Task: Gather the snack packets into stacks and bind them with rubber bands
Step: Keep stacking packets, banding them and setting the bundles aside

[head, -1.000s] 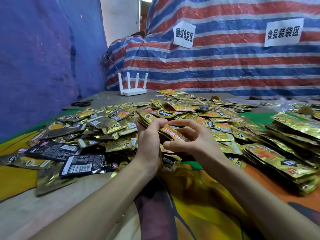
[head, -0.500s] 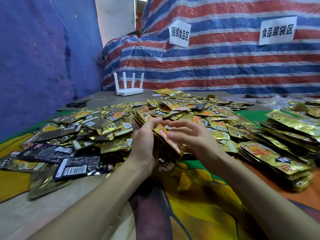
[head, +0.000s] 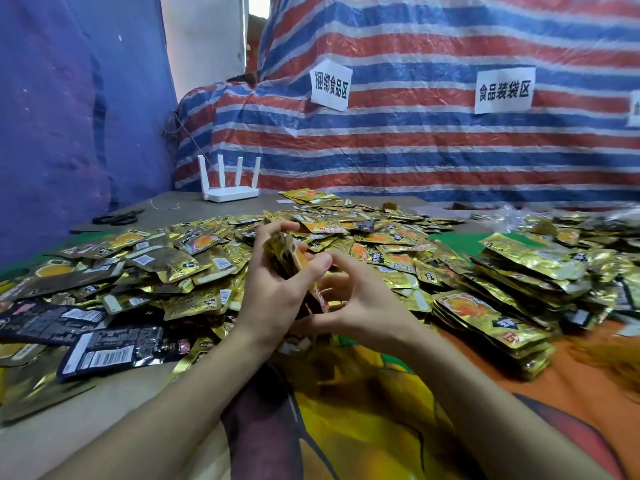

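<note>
Up close in the head view, 1 tilted stack of packets (head: 292, 252) sits between both hands above the worktop (head: 104, 410). The left hand (head: 273, 292) grips it, thumb across its front, and the right hand (head: 363, 306) curls round its lower end. Around them lie loose packets (head: 194, 258), heaped, with layered piles (head: 502, 306) to the right.

the stack of packets (head: 289, 252) has tipped from lying slanted, red label up, to standing almost on edge between the hands. the left hand (head: 273, 296) now lays its thumb across the near face. the right hand (head: 363, 306) has dropped from the stack's top to its lower end, fingers curled.
</note>
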### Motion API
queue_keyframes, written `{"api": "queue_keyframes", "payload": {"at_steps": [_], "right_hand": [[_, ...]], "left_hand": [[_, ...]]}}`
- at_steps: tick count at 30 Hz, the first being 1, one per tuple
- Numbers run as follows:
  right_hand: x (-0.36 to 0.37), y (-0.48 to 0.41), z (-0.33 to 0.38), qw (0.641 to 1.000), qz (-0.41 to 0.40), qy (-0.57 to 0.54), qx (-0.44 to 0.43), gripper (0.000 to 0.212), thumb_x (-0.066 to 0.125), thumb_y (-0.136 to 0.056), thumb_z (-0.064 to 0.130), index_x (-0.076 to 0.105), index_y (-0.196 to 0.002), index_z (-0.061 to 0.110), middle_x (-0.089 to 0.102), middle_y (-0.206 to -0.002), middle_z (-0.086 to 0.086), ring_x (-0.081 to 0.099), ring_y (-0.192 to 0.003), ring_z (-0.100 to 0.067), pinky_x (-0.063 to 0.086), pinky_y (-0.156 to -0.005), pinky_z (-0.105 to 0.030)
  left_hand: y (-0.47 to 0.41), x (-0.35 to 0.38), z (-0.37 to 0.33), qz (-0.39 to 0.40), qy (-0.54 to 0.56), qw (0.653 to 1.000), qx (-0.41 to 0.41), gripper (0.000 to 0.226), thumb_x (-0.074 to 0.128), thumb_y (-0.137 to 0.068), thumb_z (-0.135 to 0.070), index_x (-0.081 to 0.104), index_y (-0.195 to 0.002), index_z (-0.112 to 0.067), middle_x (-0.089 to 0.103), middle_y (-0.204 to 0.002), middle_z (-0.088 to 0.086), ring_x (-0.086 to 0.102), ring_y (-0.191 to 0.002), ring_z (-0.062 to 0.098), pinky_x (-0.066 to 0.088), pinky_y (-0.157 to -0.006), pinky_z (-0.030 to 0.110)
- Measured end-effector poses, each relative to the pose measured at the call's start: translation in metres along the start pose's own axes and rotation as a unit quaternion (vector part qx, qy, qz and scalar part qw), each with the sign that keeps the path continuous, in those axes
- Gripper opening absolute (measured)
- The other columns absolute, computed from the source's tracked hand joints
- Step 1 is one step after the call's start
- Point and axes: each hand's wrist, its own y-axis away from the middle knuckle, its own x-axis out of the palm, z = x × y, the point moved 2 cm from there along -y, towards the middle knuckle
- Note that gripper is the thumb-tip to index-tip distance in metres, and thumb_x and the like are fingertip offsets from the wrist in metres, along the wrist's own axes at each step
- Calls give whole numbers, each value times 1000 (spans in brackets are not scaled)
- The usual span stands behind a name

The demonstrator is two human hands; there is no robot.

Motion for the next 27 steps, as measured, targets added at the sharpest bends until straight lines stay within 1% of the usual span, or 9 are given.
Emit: {"api": "queue_keyframes", "payload": {"at_steps": [2, 5, 7, 8, 10, 13, 18, 21, 27], "right_hand": [[-7, 6, 4, 1000, -11, 19, 8, 62, 92, -61, 10, 60, -112, 25, 72, -94, -2, 70, -87, -16, 62, -67, -46], [-31, 16, 9, 994, -29, 95, 52, 66, 95, -60, 20, 59, -114, 28, 70, -101, -1, 70, -87, -17, 62, -68, -42], [-57, 23, 12, 983, -48, 146, 101, 63, 97, -59, 24, 57, -108, 28, 71, -95, -4, 72, -76, -20, 62, -67, -42], [-72, 27, 14, 974, -66, 176, 125, 62, 98, -57, 27, 57, -104, 29, 71, -94, -4, 71, -73, -19, 62, -66, -41], [-103, 35, 19, 947, -106, 249, 171, 63, 98, -54, 37, 55, -100, 29, 69, -92, -3, 69, -76, -19, 61, -70, -41], [-144, 47, 19, 890, -166, 359, 228, 64, 94, -55, 43, 54, -100, 24, 65, -89, -2, 66, -80, -22, 59, -73, -46], [-167, 67, 3, 795, -186, 488, 309, 43, 86, -67, 41, 55, -80, 14, 59, -72, -2, 57, -67, -21, 43, -56, -31], [-166, 76, -12, 785, -196, 498, 311, 40, 81, -72, 35, 51, -60, 11, 51, -55, -3, 51, -53, -23, 31, -47, -26], [-158, 74, -9, 767, -194, 539, 288, 36, 74, -81, 41, 57, -74, 10, 59, -70, -5, 57, -65, -23, 38, -49, -30]], "left_hand": [[0, -1, 1, 2, -9, 1000, -22, 63, 82, -59, -49, 61, -117, -35, 69, -106, 3, 70, -94, 13, 59, -86, 41], [2, 2, 5, 31, -29, 996, -76, 90, 79, -55, -61, 50, -136, -37, 64, -128, 5, 64, -115, 17, 51, -102, 42], [4, 5, 7, 43, -28, 993, -105, 100, 74, -55, -65, 43, -144, -33, 59, -133, 0, 63, -116, 15, 55, -92, 35], [5, 6, 6, 49, -27, 992, -114, 96, 73, -57, -65, 46, -142, -31, 60, -130, -4, 65, -112, 14, 57, -80, 28], [5, 6, 6, 61, -50, 991, -111, 66, 71, -69, -58, 56, -127, -31, 63, -121, -7, 67, -105, 12, 55, -64, 19], [3, 4, 10, 71, -115, 987, -89, 30, 73, -89, -39, 63, -115, -28, 65, -116, -5, 65, -105, 13, 52, -74, 19], [4, 1, 13, 72, -150, 982, -90, 13, 66, -96, -28, 65, -108, -25, 66, -109, -7, 63, -102, 11, 48, -71, 21], [4, 1, 13, 74, -153, 981, -91, 8, 66, -96, -24, 66, -104, -24, 66, -105, -3, 63, -97, 15, 49, -71, 27], [5, 0, 10, 78, -170, 978, -88, 4, 65, -96, -21, 68, -98, -23, 68, -100, -3, 62, -93, 14, 50, -71, 27]]}}
